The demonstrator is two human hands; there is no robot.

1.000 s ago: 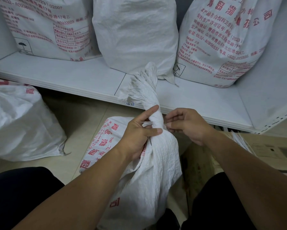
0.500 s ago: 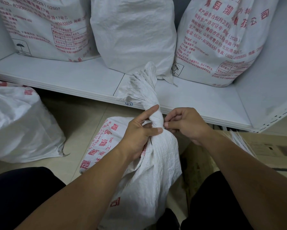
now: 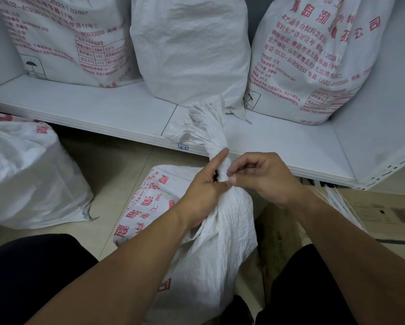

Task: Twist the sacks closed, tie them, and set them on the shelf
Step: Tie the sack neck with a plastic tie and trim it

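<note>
Right grip [image 3: 264, 179] has crept in a bit toward the left since a second ago, so its fingertips now sit right against the left thumb. Otherwise not much has shifted.

The sack [image 3: 210, 242] stands on the floor [image 3: 107, 165] between the person's knees, just near of the shelf [image 3: 103, 109]. Its twisted neck [image 3: 214, 141] sticks up and its frayed top leans over the shelf edge. Left grip [image 3: 203, 188] is wrapped round that neck, thumb across the front and forefinger straight up along the twist. The right one is curled, thumb and forefinger pinching the neck.

Three filled sacks [image 3: 189, 50] sit at the far side of the shelf. Another sack [image 3: 28, 174] slumps on the floor at left. At right, a cardboard box [image 3: 384, 214] has a bundle of thin white strips [image 3: 342, 202] on it.
</note>
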